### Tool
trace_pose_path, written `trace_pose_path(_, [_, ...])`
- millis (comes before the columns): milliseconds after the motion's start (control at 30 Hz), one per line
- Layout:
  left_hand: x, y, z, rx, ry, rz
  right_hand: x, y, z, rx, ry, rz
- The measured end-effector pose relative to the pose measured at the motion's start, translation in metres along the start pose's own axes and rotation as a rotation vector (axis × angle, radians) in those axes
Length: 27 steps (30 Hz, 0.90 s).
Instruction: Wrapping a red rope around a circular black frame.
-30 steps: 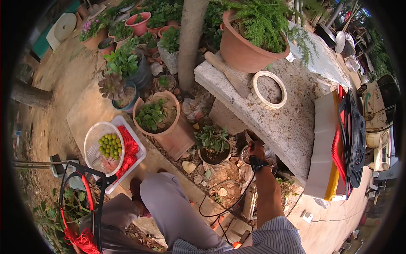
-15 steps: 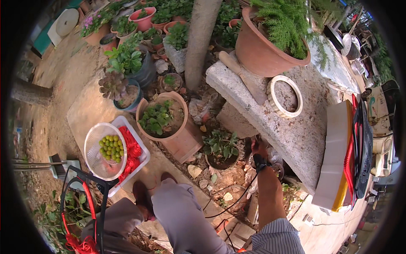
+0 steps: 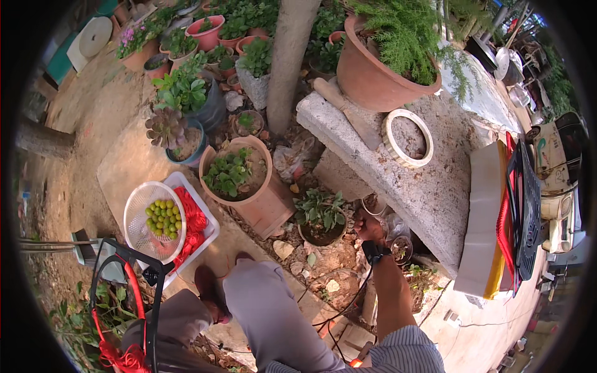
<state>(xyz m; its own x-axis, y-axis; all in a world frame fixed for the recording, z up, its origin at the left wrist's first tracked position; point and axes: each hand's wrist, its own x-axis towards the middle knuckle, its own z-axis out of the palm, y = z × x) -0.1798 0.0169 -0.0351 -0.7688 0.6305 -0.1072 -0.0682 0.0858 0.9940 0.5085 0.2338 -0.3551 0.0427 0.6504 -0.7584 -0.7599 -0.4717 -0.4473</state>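
Observation:
My right hand point(image 3: 368, 227) reaches down to the ground under the edge of a concrete slab. Its fingers look curled in, but shade hides what lies in them. Just beyond the fingertips is a small light pot point(image 3: 374, 204) of soil; I cannot tell whether they touch it. Left of the hand stands a round pot with a leafy plant point(image 3: 319, 210). A small dark pot point(image 3: 402, 248) sits right of the wrist, beside clear plastic point(image 3: 394, 225). A black band point(image 3: 374, 250) with a cable circles my wrist. My left hand is out of view.
The concrete slab point(image 3: 398, 180) carries a large fern pot point(image 3: 379, 81), a trowel-like tool point(image 3: 348, 113) and a cream ring point(image 3: 407, 138). A tan pot point(image 3: 264, 208) stands left. A white tray point(image 3: 213, 227) holds red netting and a basket point(image 3: 138, 217) of green fruit.
My right hand has drawn back from the slab, toward me and slightly left. The small light pot beyond it now shows. The view has shifted a little.

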Motion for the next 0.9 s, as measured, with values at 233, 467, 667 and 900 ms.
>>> trace_pose_path(233, [-0.003, 0.006, -0.003, -0.012, -0.107, 0.034, -0.134, 0.006, -0.010, -0.251, -0.035, 0.022])
trace_pose_path(467, [0.003, -0.005, 0.043, -0.083, -0.341, 0.049, -0.303, -0.004, -0.056, -0.354, 0.091, -0.092])
trace_pose_path(667, [-0.001, -0.002, 0.059, -0.137, -0.462, 0.101, -0.455, -0.054, -0.072, -0.180, 0.375, -0.617])
trace_pose_path(900, [-0.001, 0.013, 0.021, -0.139, -0.424, 0.216, -0.514, -0.114, 0.020, -1.741, 0.779, -1.375])
